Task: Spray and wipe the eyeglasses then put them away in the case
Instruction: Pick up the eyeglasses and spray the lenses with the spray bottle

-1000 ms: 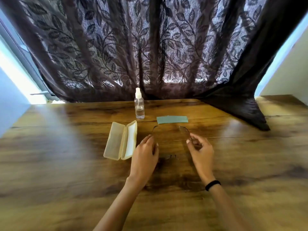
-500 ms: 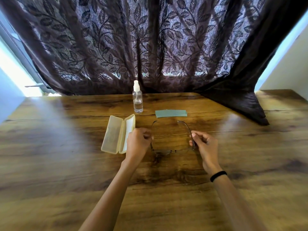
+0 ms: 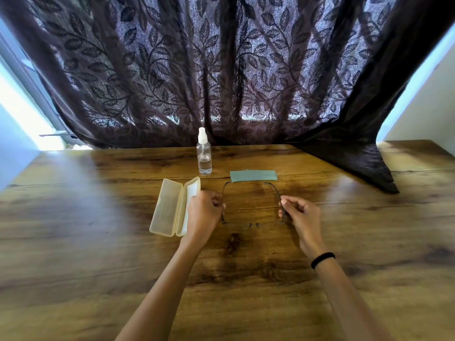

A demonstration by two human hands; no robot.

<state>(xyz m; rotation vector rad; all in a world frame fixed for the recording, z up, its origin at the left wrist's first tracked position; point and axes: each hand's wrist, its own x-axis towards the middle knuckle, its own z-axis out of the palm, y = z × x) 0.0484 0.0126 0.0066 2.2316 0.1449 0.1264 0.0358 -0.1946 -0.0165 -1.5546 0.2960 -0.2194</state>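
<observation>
**Thin frame, two pinches: where this could be going wrong**

The eyeglasses (image 3: pixel 251 225) are sitting low over the wooden table (image 3: pixel 98 267), temples unfolded and pointing away toward the folded cloth (image 3: pixel 253 175); whether the frame is resting on the wood or hovering just above it, I cannot tell. The risk, as I judge it, is lying in the thin wire: if the two hands are pulling apart or twisting unevenly, the hinges may be splaying; a fingertip sliding forward may be smearing a lens; a lift by one temple alone may be letting the frame swing into the open case (image 3: pixel 175 207) just beside the left hand (image 3: pixel 204 212).

That left hand is curling nearly closed, fingers pinching the left temple near its hinge; the right hand (image 3: pixel 299 215) is pinching the right temple between thumb and forefinger, remaining fingers loosely folded. The spray bottle (image 3: pixel 204 153) is standing untouched behind the case, so spraying is looking not yet begun.
</observation>
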